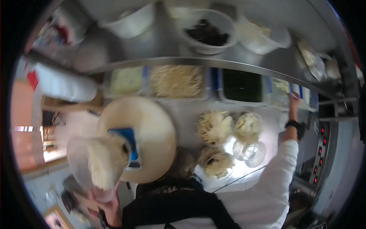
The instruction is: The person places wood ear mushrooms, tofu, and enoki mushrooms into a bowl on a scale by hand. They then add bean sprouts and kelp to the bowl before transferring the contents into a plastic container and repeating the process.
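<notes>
At the lower left, my left hand (pixel 109 204) is closed on the edge of a clear plastic bowl (pixel 78 162). A pale, blurred mass of food (pixel 102 166) lies in this bowl, which overlaps the round board (pixel 156 133) in view. Stretched out to the far right, my right hand (pixel 294 100) is at a container of white pieces (pixel 281 84) in the back row. Its fingers are drawn together, and I cannot tell what they hold. A blue-topped kitchen scale (pixel 133 147) sits on the round board, partly behind the bowl.
Several clear bowls of pale sliced food (pixel 215 128) stand mid-counter beside empty clear bowls (pixel 253 153). Behind them are tubs of shredded food (pixel 177 81) and dark green food (pixel 243 86). A metal shelf (pixel 167 62) above carries a bowl of black food (pixel 207 33).
</notes>
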{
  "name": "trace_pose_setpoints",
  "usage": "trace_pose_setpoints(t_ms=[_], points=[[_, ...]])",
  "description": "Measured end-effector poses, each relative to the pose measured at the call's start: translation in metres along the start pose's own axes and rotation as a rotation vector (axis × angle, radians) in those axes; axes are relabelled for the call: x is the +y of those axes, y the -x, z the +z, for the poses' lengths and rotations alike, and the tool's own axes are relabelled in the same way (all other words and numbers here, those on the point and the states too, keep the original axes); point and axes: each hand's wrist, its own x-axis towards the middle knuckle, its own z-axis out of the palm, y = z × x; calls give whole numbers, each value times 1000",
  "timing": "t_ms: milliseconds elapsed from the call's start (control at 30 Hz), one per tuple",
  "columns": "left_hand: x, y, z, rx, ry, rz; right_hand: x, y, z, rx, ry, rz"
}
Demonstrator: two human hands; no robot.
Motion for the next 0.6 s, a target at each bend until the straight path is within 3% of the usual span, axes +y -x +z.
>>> trace_pose_setpoints(t_ms=[67,133,200,300,367,433,600], points=[[2,-5,-12,263,-93,49,11,-8,-16,-117,-97,-34],[13,-9,-20,-39,7,21,-65,48,-46,-266,-334,47],[31,-13,-25,-179,34,-17,-152,123,-63,-374,-486,-51],[56,-26,-54,-252,-2,103,-265,246,-66,-603,-557,-275],[71,-31,-71,-244,21,126,-327,319,-62,-848,-501,-218],[79,-32,-93,-240,54,142,-368,387,-43,-1034,-640,-265],[85,-31,-138,-210,140,118,-462,493,-9,-994,-543,-564]])
